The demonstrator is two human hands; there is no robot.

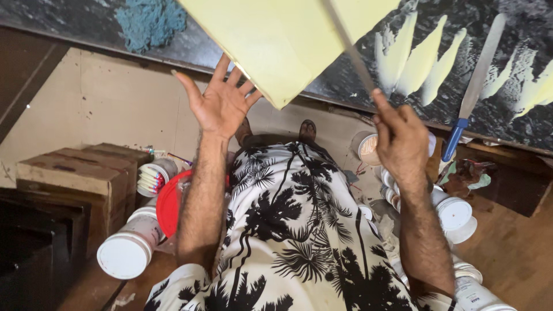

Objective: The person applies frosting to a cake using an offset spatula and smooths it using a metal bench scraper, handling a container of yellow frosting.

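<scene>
My left hand (222, 101) is raised with fingers spread, its fingertips under the lower edge of a pale yellow board (288, 40) that it props up. My right hand (401, 138) is closed on the handle of a long thin palette knife (348, 43) whose blade lies across the yellow board. Behind stands a dark painted canvas (461, 69) with pale yellow feather-like strokes (420, 57) and a patch of blue texture (147, 23).
A second palette knife with a blue handle (475, 86) leans on the canvas at the right. White paint jars (129, 247), a red lid (167, 201) and a cardboard box (80, 173) lie on the left; more jars (452, 213) on the right.
</scene>
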